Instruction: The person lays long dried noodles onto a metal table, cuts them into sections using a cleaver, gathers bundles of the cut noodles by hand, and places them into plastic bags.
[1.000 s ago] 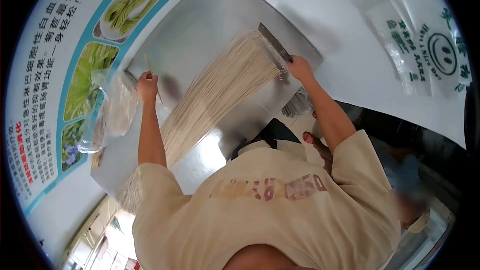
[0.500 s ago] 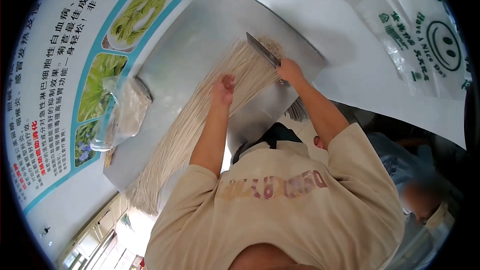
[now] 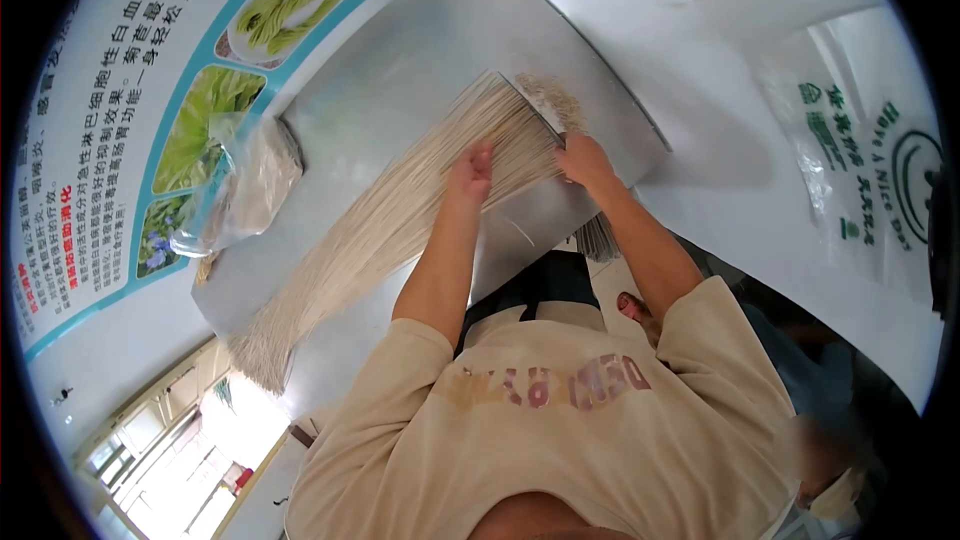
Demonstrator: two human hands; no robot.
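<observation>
Our R hand (image 3: 588, 160) is wrapped tight on the knife (image 3: 538, 112), at the noodles' (image 3: 400, 200) end nr the right edge of the table (image 3: 400, 50). Our L hand (image 3: 470, 172), half curled, is by the noodles; we can't tell if it's got any

A metal table (image 3: 390, 70) bears pale strands (image 3: 395, 195), short pieces (image 3: 552, 100), a bag (image 3: 262, 180).
</observation>
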